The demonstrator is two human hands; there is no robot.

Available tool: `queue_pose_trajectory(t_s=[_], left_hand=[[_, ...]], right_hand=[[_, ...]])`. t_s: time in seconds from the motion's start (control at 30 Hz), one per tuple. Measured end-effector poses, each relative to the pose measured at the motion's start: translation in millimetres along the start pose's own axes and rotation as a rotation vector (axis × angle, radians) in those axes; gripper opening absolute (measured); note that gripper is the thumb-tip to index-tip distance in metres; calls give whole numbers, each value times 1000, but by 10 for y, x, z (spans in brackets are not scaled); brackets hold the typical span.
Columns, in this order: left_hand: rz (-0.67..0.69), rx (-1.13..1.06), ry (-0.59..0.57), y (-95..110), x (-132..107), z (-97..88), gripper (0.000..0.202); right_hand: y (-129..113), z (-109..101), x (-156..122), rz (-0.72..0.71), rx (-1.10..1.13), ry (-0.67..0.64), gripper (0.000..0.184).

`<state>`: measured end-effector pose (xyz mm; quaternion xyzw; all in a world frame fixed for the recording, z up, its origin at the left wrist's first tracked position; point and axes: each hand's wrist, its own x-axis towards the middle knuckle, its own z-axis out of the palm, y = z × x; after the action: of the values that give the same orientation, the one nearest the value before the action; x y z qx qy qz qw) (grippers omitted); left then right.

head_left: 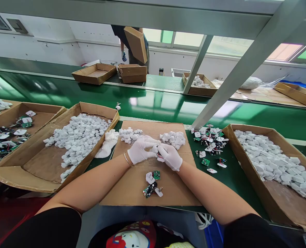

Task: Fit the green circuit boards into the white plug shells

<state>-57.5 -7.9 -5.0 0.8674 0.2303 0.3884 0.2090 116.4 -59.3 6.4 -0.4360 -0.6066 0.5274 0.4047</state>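
Note:
My left hand (142,150), in a white glove, reaches in from the left with its fingers closed on a small white plastic casing (155,149). From the other side my gloved right hand (170,157) pinches the same casing. A white tab with a dark wire (160,157) shows beneath the right fingers; most of the held piece is hidden. Below the hands, small green and black circuit boards (150,189) with white tabs lie on a cardboard sheet (173,193). Beyond the hands are a left pile of white casings (129,135) and a right pile of white pieces (173,139).
Cardboard trays of white casings flank me, a left tray (39,177) and a right tray (277,203). Circuit boards (211,139) are heaped beside the sheet. A crumpled white glove (108,143) lies at left. A slanting metal post (235,81) rises ahead; a person (132,44) carries cardboard beyond.

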Motion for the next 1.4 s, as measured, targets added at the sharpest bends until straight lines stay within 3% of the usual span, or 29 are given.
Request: queue_pose_trajectory(t_s=[0.17, 0.33, 0.43, 0.67, 0.77, 0.87, 1.03, 1.1, 1.27, 1.4], left_hand=[[14, 81, 7, -16, -22, 26, 24], [36, 170, 34, -2, -17, 28, 23], [48, 190, 34, 17, -7, 23, 25], [-5, 129, 58, 43, -1, 32, 11], [7, 133, 64, 38, -3, 37, 15], [36, 165, 60, 14, -14, 46, 22], [39, 187, 66, -27, -40, 66, 29], [47, 189, 66, -27, -41, 66, 30], [14, 146, 55, 32, -6, 40, 16], [9, 140, 19, 71, 14, 30, 6]], right_hand=[[50, 37, -27, -62, -97, 28, 31], [76, 18, -9, -219, -403, 50, 33], [53, 2, -3, -266, -478, 38, 28], [65, 18, 16, -124, -65, 6, 37], [82, 54, 20, -72, 13, 37, 37], [95, 79, 7, -84, -74, 62, 36], [81, 73, -19, -191, -398, 81, 34], [72, 71, -21, -187, -416, 75, 34], [84, 50, 10, -98, -68, 73, 38], [68, 9, 50, -39, 65, 53, 41]])
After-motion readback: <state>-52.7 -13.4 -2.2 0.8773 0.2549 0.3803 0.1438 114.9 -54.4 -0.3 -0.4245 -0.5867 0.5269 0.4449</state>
